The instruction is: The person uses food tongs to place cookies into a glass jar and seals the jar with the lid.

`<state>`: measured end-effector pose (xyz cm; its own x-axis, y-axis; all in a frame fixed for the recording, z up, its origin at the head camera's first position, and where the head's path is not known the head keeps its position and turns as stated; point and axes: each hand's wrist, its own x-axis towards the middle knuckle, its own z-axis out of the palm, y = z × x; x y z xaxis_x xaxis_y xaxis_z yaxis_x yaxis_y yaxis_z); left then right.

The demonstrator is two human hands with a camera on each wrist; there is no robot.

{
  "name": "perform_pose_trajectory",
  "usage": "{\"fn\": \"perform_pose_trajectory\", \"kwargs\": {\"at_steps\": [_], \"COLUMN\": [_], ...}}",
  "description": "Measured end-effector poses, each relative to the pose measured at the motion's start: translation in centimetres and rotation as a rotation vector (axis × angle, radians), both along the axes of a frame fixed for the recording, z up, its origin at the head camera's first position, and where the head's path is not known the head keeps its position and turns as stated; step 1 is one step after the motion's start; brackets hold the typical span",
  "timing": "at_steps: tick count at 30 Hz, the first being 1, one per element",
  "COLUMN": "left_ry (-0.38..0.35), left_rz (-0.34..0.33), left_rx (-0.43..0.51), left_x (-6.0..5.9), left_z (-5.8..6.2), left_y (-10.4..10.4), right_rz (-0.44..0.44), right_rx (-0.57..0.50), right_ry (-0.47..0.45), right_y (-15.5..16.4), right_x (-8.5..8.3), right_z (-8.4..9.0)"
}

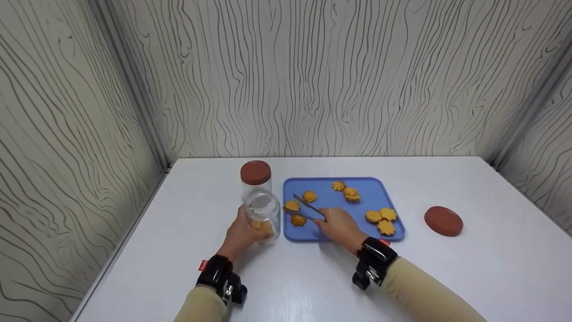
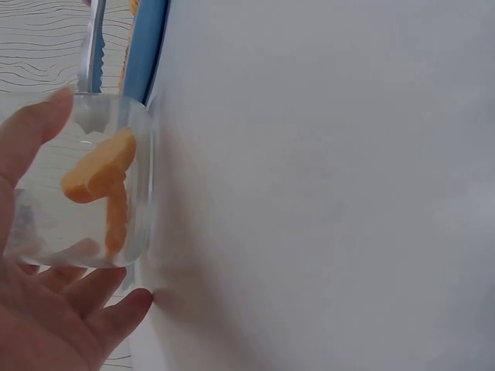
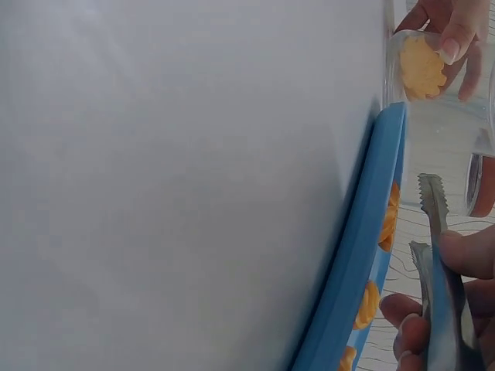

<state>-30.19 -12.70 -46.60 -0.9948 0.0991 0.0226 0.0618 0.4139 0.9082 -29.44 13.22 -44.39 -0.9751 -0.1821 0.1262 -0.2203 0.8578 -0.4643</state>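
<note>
On the white table (image 1: 491, 277), the left hand (image 1: 241, 235) grips the open clear glass jar (image 1: 263, 217) beside the blue plastic tray (image 1: 393, 210); the right hand (image 1: 339, 228) pinches metal tongs (image 1: 308, 209) around an orange flower-shaped cookie (image 1: 292, 205), which might slip if squeezed loosely

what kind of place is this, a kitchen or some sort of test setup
Probably a staged recording booth, not a kitchen: a bare white table boxed in by wood-grain panels, with only a blue tray of cookies and jars set out.
</note>
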Motion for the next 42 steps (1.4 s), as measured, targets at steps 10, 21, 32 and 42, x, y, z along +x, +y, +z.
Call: {"fn": "perform_pose_trajectory", "kwargs": {"at_steps": [10, 21, 32, 42], "left_ry": [0.025, 0.024, 0.004, -0.051], "left_rz": [-0.010, -0.021, -0.052, -0.047], "left_rx": [-0.012, -0.017, 0.069, 0.196], "left_x": [-0.1, -0.1, 0.3, -0.2], "left_z": [-0.3, -0.3, 0.1, 0.7], "left_y": [0.0, -0.1, 0.1, 0.3], "right_rz": [0.008, -0.001, -0.022, 0.011], "right_rx": [0.083, 0.070, 0.057, 0.038], "right_ry": [0.062, 0.062, 0.021, 0.034], "right_y": [-0.3, -0.2, 0.0, 0.1], "right_x": [-0.4, -0.6, -0.8, -0.5], "right_z": [-0.4, -0.8, -0.8, -1.0]}}
